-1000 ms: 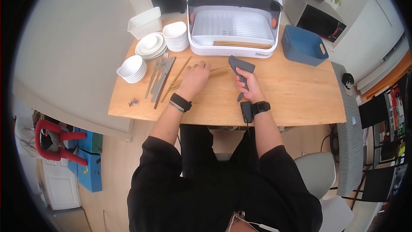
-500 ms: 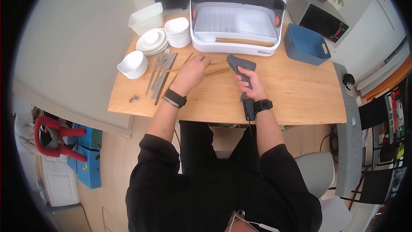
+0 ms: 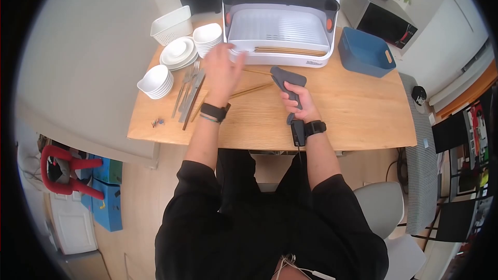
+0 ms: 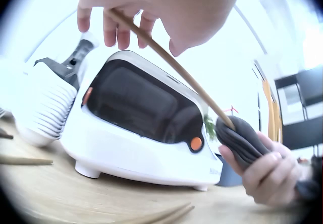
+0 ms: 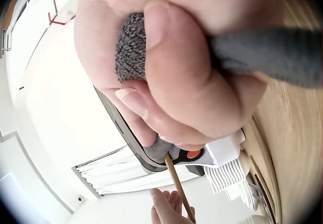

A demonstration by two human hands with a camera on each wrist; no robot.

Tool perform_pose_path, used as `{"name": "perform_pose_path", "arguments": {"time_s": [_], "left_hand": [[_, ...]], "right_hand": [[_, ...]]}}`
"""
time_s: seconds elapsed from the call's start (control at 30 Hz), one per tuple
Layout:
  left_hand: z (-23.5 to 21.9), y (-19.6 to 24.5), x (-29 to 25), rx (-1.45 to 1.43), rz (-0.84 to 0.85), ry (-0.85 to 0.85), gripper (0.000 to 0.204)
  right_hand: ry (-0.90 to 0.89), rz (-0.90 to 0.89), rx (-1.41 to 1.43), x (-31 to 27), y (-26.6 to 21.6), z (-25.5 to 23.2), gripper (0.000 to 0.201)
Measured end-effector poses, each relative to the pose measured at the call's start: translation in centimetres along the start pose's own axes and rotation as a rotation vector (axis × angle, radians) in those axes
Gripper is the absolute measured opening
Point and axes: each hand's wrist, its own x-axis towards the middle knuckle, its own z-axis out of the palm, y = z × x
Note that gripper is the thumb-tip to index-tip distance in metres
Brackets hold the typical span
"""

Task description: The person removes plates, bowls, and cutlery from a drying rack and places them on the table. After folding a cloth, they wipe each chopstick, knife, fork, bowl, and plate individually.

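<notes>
My left hand (image 3: 223,72) is blurred in the head view, its thumb apart from the fingers. In the left wrist view, its separated fingers (image 4: 123,32) hang down beside the upper end of a wooden chopstick (image 4: 186,78); whether they touch it is unclear. The chopstick's other end sits in a dark grey cloth (image 4: 239,138), which my right hand (image 4: 270,176) grips. From the right wrist view, the right thumb and fingers (image 5: 176,47) are curled round the cloth (image 5: 132,47). More chopsticks (image 3: 251,91) lie on the table below.
White bowls (image 3: 207,35), plates (image 3: 176,51) and cutlery (image 3: 188,91) stand or lie at the left. Behind the hands is a white lidded cabinet (image 3: 280,61) with chopsticks (image 3: 290,51) inside. A blue bin (image 3: 365,59) and a microwave (image 3: 381,23) are at the right.
My left hand has moved up and left from over the chopsticks, and its thumb has spread away from the fingers. My right hand keeps its grip on the cloth, nearly in place.
</notes>
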Motion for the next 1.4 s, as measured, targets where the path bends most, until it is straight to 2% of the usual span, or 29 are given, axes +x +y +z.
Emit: {"name": "perform_pose_path", "arguments": {"time_s": [0.03,0.1,0.13,0.2,0.27,0.33,0.37,0.43,0.47,0.5,0.53,0.57,0.6,0.67,0.7,0.77,0.8,0.87,0.93,0.97,1.03,1.07,1.13,1.17,1.2,1.23,1.27,1.33,1.4], "left_hand": [[0.3,-1.5,0.2,0.0,0.003,-0.004,0.034],[0.9,-3.8,0.5,-0.457,-0.587,-0.01,0.036],[1.2,-3.5,0.4,-0.454,-0.586,-0.009,0.036],[2.2,-1.8,0.2,-0.75,-0.55,-0.169,0.043],[3.8,1.5,-0.3,-0.752,-0.461,-0.329,0.045],[5.1,5.2,-0.7,-0.686,-0.3,-0.555,0.046],[5.1,6.6,-0.6,-0.695,-0.299,-0.554,0.046],[4.8,9.1,-0.1,-0.092,0.182,-0.464,0.038],[4.5,10.7,0.1,-0.097,0.179,-0.46,0.038],[4.2,12.4,0.3,-0.055,0.317,-0.548,0.031],[4.3,14.0,0.2,-0.01,0.452,-0.633,0.024],[6.6,15.1,-1.3,-0.009,0.437,-0.659,0.018],[8.7,16.1,-2.7,-0.007,0.423,-0.685,0.012],[8.5,18.5,-3.1,0.003,0.526,-0.585,0.007],[8.2,19.3,-3.1,0.003,0.527,-0.582,0.007],[7.2,21.2,-2.8,-0.137,0.685,-0.603,0.009],[6.5,22.0,-2.9,-0.14,0.686,-0.603,0.009],[4.8,23.7,-3.1,-0.427,0.779,-0.378,0.005],[2.5,25.9,-3.6,-0.711,0.811,-0.266,0.011],[0.9,26.5,-3.3,-0.712,0.811,-0.266,0.011],[-1.7,26.9,-2.4,-0.885,0.712,-0.25,0.023],[-1.0,26.2,-2.2,-0.89,0.712,-0.251,0.023],[1.9,23.7,-0.4,-0.914,0.48,-0.119,0.035],[2.6,22.0,1.3,-0.908,0.332,-0.141,0.038],[2.8,19.8,3.0,-0.897,0.187,-0.162,0.041],[2.1,17.7,4.3,-0.798,-0.086,-0.351,0.043],[3.2,15.3,5.1,-0.836,-0.203,-0.285,0.04],[6.5,10.0,5.2,-0.872,-0.391,-0.157,0.037],[9.3,5.1,4.0,-0.937,-0.53,-0.033,0.036]], "right_hand": [[-0.019,0.015,0.022,0.1,0.0,-0.1,0.017],[-0.041,0.032,0.047,0.2,0.2,-0.1,0.017],[-0.041,0.048,0.004,0.3,0.2,0.2,0.016],[-0.045,0.064,-0.037,0.6,0.3,0.5,0.016],[-0.073,0.077,0.009,0.6,0.4,0.3,0.016],[-0.075,0.071,0.022,0.6,0.6,0.0,0.017],[-0.078,0.062,0.034,0.6,0.6,-0.2,0.018],[-0.004,0.008,0.031,0.4,0.8,-0.3,0.018],[0.062,-0.041,0.033,0.2,0.9,0.0,0.02],[0.063,-0.04,0.027,0.3,1.6,0.6,0.02],[0.217,-0.218,-0.254,0.4,2.4,1.9,0.023],[0.364,-0.397,-0.537,0.5,2.8,2.6,0.027],[0.359,-0.394,-0.543,0.9,2.5,2.1,0.027],[0.097,-0.08,-0.454,1.4,1.4,0.8,0.032],[0.03,-0.032,-0.386,1.3,1.0,0.4,0.032],[0.061,-0.042,-0.337,0.0,0.2,1.6,0.031],[0.092,-0.046,-0.282,-0.4,0.0,1.8,0.03],[0.069,-0.059,-0.257,0.7,0.3,0.3,0.026],[0.087,-0.087,-0.239,1.3,0.7,0.5,0.02],[0.089,-0.088,-0.239,1.2,0.8,0.7,0.02],[0.102,-0.104,-0.201,1.1,0.5,0.9,0.02],[0.106,-0.106,-0.2,0.8,0.3,0.9,0.02],[0.159,0.025,-0.186,0.2,-0.2,0.7,0.019],[0.16,0.023,-0.184,0.8,0.9,0.3,0.019],[0.292,-0.239,-0.097,2.1,2.9,-0.6,0.018],[0.417,-0.504,-0.006,2.9,3.8,-0.8,0.018],[0.409,-0.511,-0.004,2.6,3.0,-0.7,0.018],[0.18,-0.069,-0.108,1.3,0.8,-0.3,0.019],[0.126,-0.073,-0.1,1.3,0.6,0.2,0.019]]}}
